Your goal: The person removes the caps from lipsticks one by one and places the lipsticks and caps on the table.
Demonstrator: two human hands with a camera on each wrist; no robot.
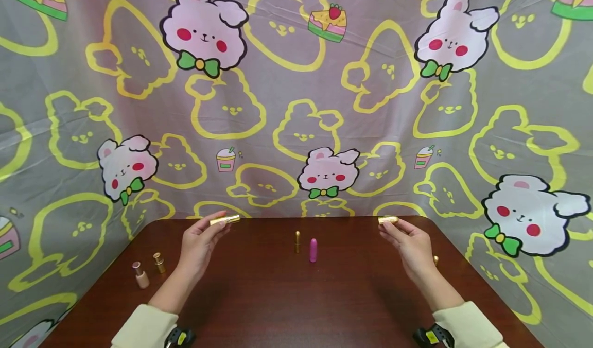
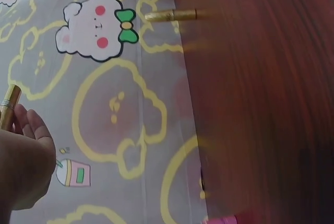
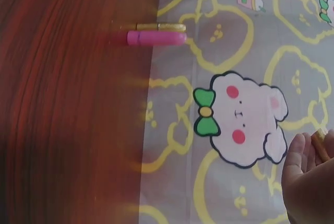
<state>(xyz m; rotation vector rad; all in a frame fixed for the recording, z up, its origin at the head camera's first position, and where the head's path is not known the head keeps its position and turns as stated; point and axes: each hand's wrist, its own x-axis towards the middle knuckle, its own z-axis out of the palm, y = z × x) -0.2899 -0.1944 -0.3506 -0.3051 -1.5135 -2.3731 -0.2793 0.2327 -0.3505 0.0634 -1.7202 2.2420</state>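
A grey cloth with rabbits and yellow outlines (image 1: pixel 361 132) hangs beyond the dark red-brown wooden counter (image 1: pixel 301 301). Only the head view shows the pale sleeves (image 1: pixel 145 327) and both hands together, raised well apart: the left hand (image 1: pixel 198 246) and the right hand (image 1: pixel 412 246), each with its grip closed in a pinch. Also in the head view, a beige bottle (image 1: pixel 141 276) stands at the counter's left. A pink tube (image 1: pixel 313 250) stands mid-counter; the right wrist view lines it up before the standing gold tube (image 3: pixel 160 26), while the left wrist view parts the two. The left grip holds a long gold tube (image 1: pixel 225 219) sideways, its paler band clear in the left wrist view. The right grip holds a short gold piece (image 1: pixel 388 220), mostly hidden in the right wrist view. Smallest, a gold bit (image 1: pixel 435 260) peeps past the right wrist in the head view
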